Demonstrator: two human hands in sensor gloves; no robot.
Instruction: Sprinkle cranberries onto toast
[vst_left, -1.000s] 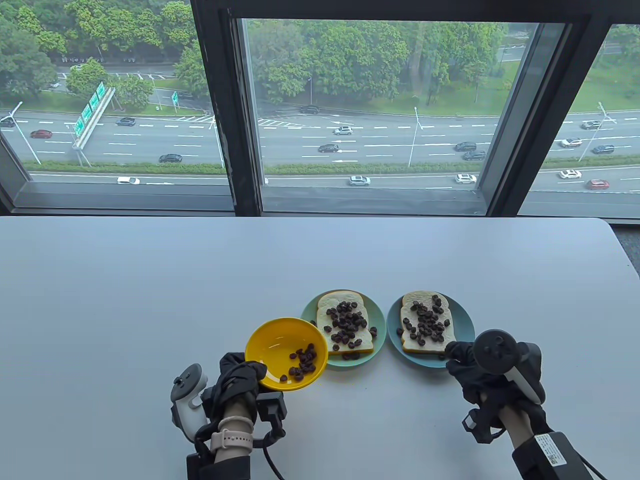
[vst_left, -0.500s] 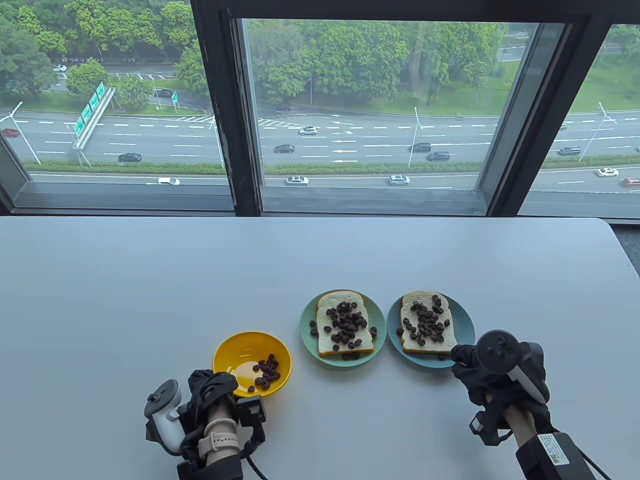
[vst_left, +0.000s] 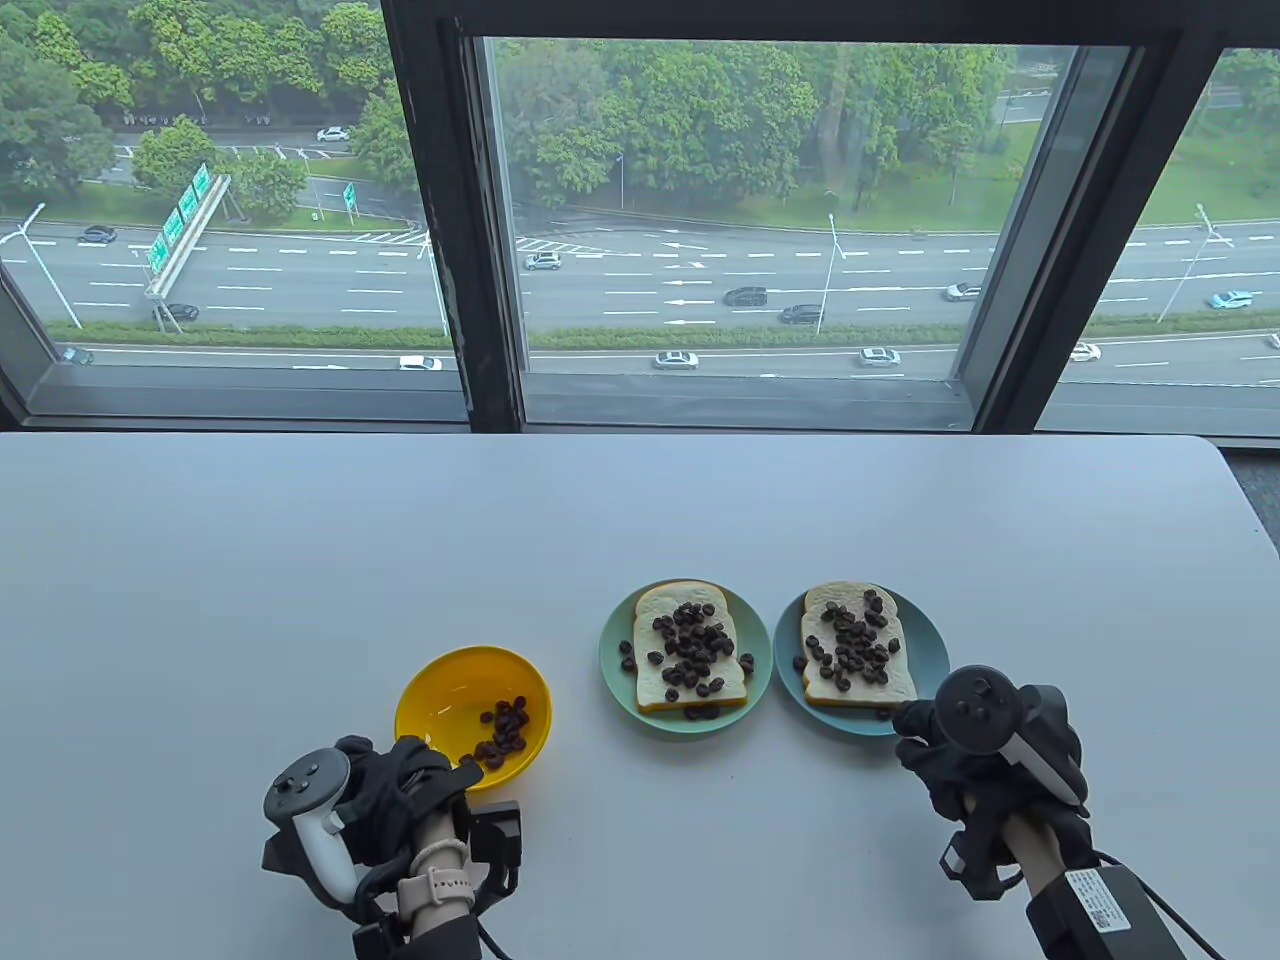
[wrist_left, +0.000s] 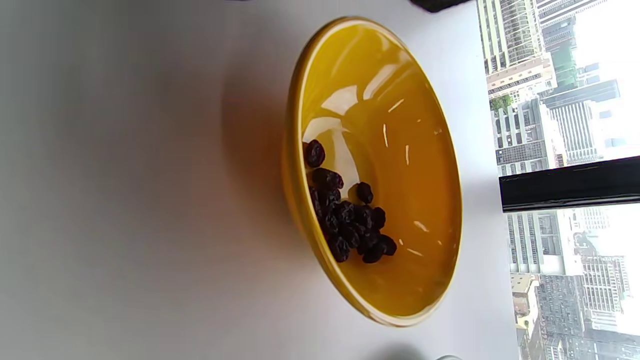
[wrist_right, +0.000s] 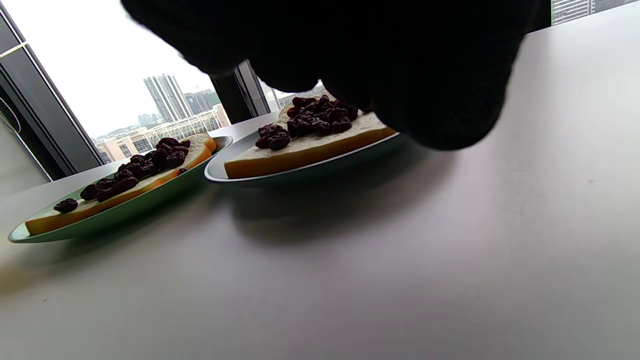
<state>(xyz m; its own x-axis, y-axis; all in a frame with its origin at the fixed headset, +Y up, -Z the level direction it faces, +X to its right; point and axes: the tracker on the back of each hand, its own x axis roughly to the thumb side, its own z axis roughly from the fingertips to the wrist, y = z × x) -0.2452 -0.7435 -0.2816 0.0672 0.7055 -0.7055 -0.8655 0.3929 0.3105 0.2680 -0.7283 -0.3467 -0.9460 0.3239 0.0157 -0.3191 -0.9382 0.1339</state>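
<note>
A yellow bowl (vst_left: 472, 712) with a small heap of dark cranberries (vst_left: 503, 732) stands on the white table at the near left. It also shows in the left wrist view (wrist_left: 400, 165), with no finger on its rim. My left hand (vst_left: 405, 785) is just behind its near rim. Two slices of toast (vst_left: 690, 648) (vst_left: 857, 645), each strewn with cranberries, lie on two teal plates (vst_left: 612, 660) (vst_left: 935, 640). My right hand (vst_left: 925, 730) is curled at the right plate's near rim and holds nothing that I can see. Its dark fingers (wrist_right: 380, 55) fill the top of the right wrist view.
The white table (vst_left: 300, 560) stretches back to a window wall. Its right edge (vst_left: 1250, 520) curves off close to the right plate. A few cranberries lie on the left plate beside the toast (vst_left: 628, 655).
My left hand has carried the yellow bowl from beside the left plate down and leftwards and set it on the table. The right hand has barely moved.
</note>
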